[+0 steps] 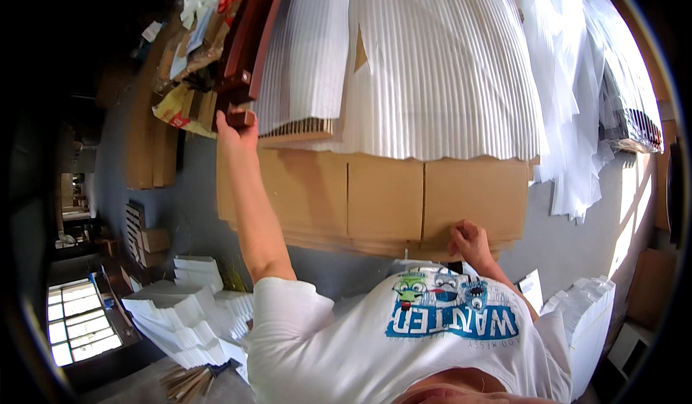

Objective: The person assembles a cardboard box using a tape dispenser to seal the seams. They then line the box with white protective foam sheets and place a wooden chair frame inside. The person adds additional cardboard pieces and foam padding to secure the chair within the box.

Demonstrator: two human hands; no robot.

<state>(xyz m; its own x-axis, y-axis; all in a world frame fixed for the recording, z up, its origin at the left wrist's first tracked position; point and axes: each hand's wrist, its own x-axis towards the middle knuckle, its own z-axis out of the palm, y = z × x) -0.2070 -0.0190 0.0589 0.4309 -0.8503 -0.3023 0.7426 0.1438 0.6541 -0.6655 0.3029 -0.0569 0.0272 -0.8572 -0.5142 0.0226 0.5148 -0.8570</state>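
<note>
My left hand (pixel 236 131) reaches to the far left, its fingers closed round the near end of a dark red-brown wooden piece (pixel 245 72). That long piece lies along the left side of the stack and runs away from me. Beside it, white corrugated foam sheets (pixel 440 65) cover the top, and a slatted edge (pixel 299 128) peeks out beneath one of them. Below the foam lie flat brown cardboard sheets (pixel 386 198), their near edge towards me. My right hand (pixel 470 240) is curled into a loose fist over the near right part of the cardboard, with nothing visible in it.
Translucent white wrapping sheets (pixel 566 94) hang at the right, next to a plastic-wrapped bundle (pixel 634 126). Cardboard boxes and bags (pixel 191 65) stand at the far left. White foam pieces (pixel 191 307) lie on the grey floor at the near left, with more foam (pixel 587 314) at the near right.
</note>
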